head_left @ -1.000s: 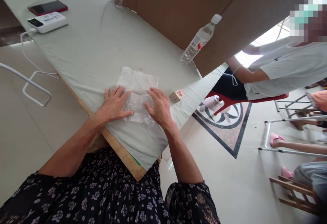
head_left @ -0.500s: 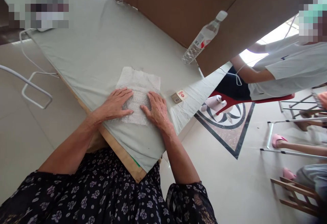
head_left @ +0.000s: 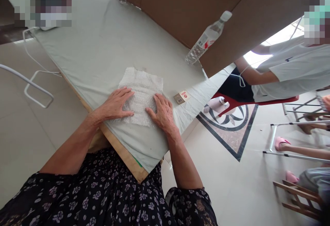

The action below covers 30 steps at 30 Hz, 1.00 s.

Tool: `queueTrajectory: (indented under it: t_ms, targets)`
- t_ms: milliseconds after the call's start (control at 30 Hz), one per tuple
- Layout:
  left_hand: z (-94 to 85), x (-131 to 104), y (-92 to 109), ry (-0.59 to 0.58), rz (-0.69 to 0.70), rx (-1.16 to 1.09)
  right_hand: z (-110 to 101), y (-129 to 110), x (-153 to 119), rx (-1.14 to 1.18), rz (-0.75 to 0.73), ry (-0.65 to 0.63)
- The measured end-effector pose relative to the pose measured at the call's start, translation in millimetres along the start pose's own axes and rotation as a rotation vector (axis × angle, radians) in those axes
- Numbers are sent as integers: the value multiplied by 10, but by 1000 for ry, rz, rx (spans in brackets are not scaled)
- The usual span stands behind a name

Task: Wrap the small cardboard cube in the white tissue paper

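Note:
A roughly square sheet of bubble wrap (head_left: 140, 97) lies flat near the corner of the cloth-covered table (head_left: 85, 40). My left hand (head_left: 114, 105) rests on its left edge, palm down, thumb and fingers apart. On the opposite edge lies my right hand (head_left: 162, 112), also flat with the thumb spread. Neither hand grips anything. Just beyond my right fingertips sits a small cardboard box (head_left: 181, 97) with a red mark on its pale side.
A clear plastic bottle (head_left: 208, 38) stands by a large brown cardboard box (head_left: 175, 11) at the back. To the right a person in a white shirt (head_left: 296, 69) sits on a red chair (head_left: 273, 100). A white cable (head_left: 28, 52) hangs off the table's left side.
My right hand has slid slightly to the right, toward the edge of the bubble wrap, widening the gap between my hands. The left hand stays nearly where it was.

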<state>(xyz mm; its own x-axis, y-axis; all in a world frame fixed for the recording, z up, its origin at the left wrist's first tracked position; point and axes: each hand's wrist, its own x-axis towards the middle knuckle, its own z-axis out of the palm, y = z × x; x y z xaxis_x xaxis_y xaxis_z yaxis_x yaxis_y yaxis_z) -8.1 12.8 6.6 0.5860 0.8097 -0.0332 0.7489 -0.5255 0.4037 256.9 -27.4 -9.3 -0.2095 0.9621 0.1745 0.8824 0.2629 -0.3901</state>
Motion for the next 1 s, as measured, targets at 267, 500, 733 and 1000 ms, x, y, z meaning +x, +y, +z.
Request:
queueTrajectory:
  t_ms: [267,500,733,1000]
  targets:
    - [4,-15,9,-13,-44,33,-17,70,-117,-8,8,133]
    - [22,-23,-6,-2,-37,0,-337,557,-120,-80,285,510]
    - [29,-20,3,24,-35,-44,-303,914,0,169,418,469]
    - [-1,-29,34,33,-41,-64,-165,-101,157,367,9,193]
